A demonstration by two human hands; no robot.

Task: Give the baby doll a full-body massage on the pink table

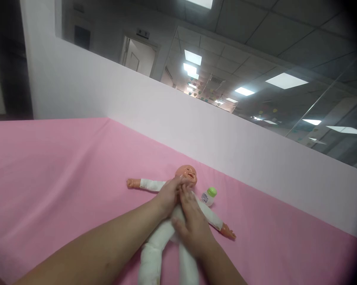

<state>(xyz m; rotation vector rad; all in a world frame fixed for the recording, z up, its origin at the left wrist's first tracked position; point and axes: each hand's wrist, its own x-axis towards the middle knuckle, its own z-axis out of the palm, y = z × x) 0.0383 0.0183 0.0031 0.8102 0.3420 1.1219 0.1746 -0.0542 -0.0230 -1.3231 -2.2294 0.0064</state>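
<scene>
A baby doll (163, 231) lies face up on a pink sheet, its head away from me. The body and limbs are white cloth; head and hands look like hard, skin-toned material. Both arms spread sideways and the legs point toward me. My left hand (170, 194) rests on the upper chest, fingers extended near the chin. Beside it, my right hand (192, 219) lies along the other side of the chest, fingers stretched toward the head, slightly blurred. The hands come together at the fingertips and cover most of the torso. Neither hand visibly holds anything.
A small clear bottle (207, 197) with a green cap stands by the doll's arm on the right. The pink sheet (77, 178) has soft folds. Behind it runs a low white wall (154, 114), with glass, a doorway (139, 57) and lit ceiling panels beyond.
</scene>
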